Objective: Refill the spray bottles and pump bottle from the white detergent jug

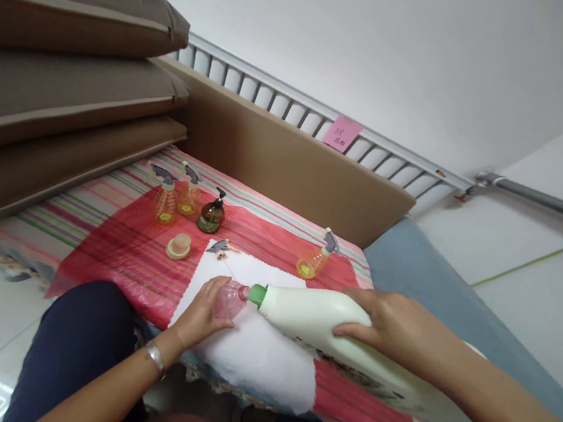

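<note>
In the head view, the left hand (204,316) clasps a clear pinkish bottle (228,301), tilted with its mouth pointing away from that palm; the right hand (385,319) grips a large pale bottle (313,314), which reaches from it toward the left hand; the green spout (257,295) sits at the pinkish bottle's mouth, contact unclear; a loose spray head (218,247) lies beyond the left hand.

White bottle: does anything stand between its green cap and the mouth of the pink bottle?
Nothing visible: the green cap, on the white bottle in the right hand, meets or nearly meets the mouth of the pink bottle held by the left hand.
</note>
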The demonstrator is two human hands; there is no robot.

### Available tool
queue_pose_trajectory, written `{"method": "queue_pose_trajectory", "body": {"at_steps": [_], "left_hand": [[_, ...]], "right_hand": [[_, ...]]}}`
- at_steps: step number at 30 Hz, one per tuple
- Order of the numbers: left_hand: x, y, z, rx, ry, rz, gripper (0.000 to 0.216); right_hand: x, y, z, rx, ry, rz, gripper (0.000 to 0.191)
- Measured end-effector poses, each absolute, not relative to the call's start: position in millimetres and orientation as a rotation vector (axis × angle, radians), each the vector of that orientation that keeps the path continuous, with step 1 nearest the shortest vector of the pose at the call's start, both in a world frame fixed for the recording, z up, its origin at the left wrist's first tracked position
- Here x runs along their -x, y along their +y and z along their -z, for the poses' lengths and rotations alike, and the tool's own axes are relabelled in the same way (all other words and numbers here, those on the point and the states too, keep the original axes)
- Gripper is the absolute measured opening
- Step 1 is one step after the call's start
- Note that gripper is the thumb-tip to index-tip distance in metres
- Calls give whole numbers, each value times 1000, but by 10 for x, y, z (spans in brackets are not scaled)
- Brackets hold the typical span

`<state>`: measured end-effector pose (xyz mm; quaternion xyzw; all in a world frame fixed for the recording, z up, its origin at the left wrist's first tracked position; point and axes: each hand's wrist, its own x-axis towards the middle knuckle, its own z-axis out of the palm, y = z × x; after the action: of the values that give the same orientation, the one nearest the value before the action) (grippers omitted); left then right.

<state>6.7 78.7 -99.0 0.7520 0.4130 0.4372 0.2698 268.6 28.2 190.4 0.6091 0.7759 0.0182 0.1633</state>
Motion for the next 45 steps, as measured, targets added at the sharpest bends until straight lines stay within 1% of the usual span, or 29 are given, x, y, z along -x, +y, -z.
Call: {"method": "queue_pose_trajectory", "body": {"at_steps": [16, 25, 36, 45], "left_hand": [[-70, 784, 975, -2027, 1108, -1170, 86], [-69, 776, 948, -2029, 1102, -1196, 85], [-65, 781, 939, -2049, 1095, -1139, 88], [-66, 786, 941, -2018, 1093, -1188, 86]], "right_hand": [[-2641, 257, -1950, -1735, 2231, -32, 38], [-2591, 260, -1984, -1733, 2249, -29, 34], [-2557, 249, -2031, -1753, 2252, 49, 34], [-2580, 261, -2012, -1755, 2244, 54, 33]]}}
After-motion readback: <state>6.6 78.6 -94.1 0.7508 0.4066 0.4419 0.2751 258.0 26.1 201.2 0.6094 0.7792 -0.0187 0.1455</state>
